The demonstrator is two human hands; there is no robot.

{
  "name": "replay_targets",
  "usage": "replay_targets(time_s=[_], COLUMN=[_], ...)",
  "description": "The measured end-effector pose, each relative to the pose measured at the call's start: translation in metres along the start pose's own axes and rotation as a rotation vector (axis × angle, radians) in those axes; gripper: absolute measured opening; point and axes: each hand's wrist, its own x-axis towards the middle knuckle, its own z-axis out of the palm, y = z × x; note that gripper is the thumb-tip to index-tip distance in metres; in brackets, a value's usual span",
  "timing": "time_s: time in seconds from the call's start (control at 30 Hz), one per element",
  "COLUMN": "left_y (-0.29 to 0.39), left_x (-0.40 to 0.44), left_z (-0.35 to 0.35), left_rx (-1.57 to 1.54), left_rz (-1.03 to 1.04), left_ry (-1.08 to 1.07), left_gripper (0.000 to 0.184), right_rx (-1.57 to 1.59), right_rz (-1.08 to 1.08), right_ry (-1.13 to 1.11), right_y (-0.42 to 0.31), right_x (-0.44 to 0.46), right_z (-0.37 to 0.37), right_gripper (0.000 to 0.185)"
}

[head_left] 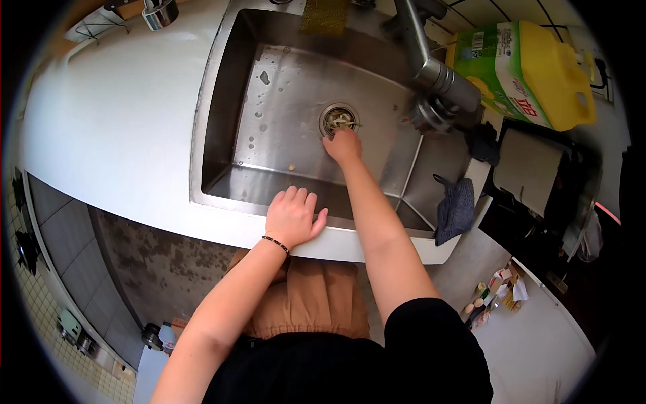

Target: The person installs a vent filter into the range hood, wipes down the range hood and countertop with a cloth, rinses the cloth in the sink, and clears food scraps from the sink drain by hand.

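Observation:
A steel sink [303, 81] has a round drain [339, 109] in its floor, with pale and green food scraps [340, 120] lying in the strainer. My right hand [344, 145] reaches down to the near edge of the drain, fingers bent together at the scraps; what the fingertips grip is too small to make out. At the sink's front rim rests my left hand [293, 217], palm down with the thumb apart, holding nothing. A dark beaded bracelet [276, 245] is on the left wrist. Water drops and small crumbs dot the sink floor.
The grey faucet [441, 77] reaches over the sink's right side. Beyond it stands a large yellow jug [538, 74]. A dark grey cloth [455, 209] hangs at the right front corner. White countertop [121, 121] extends to the left. A yellow-brown cloth [324, 16] drapes over the back rim.

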Motion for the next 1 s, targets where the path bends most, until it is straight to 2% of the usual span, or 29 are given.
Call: replay_targets(time_s=[0.17, 0.27, 0.53, 0.77, 1.0], left_y=[-0.001, 0.0, 0.0, 0.0, 0.001], left_x=[0.0, 0.0, -0.001, -0.001, -0.004], left_z=[0.001, 0.001, 0.001, 0.0, 0.0], left_rx=[0.004, 0.0, 0.007, 0.019, 0.004], left_rz=[0.008, 0.005, 0.005, 0.026, 0.018], left_ry=[0.007, -0.001, -0.005, 0.007, 0.013], left_gripper=[0.023, 0.022, 0.023, 0.027, 0.023], right_rx=[0.01, -0.002, -0.069, -0.197, -0.094], right_rz=[0.004, -0.007, -0.25, -0.406, -0.605], right_ry=[0.008, 0.032, 0.176, 0.187, 0.252], right_y=[0.002, 0.001, 0.009, 0.01, 0.012], right_x=[0.0, -0.004, -0.006, -0.03, -0.088], right_z=[0.002, 0.0, 0.004, -0.026, -0.11], right_gripper=[0.031, 0.023, 0.011, 0.006, 0.011])
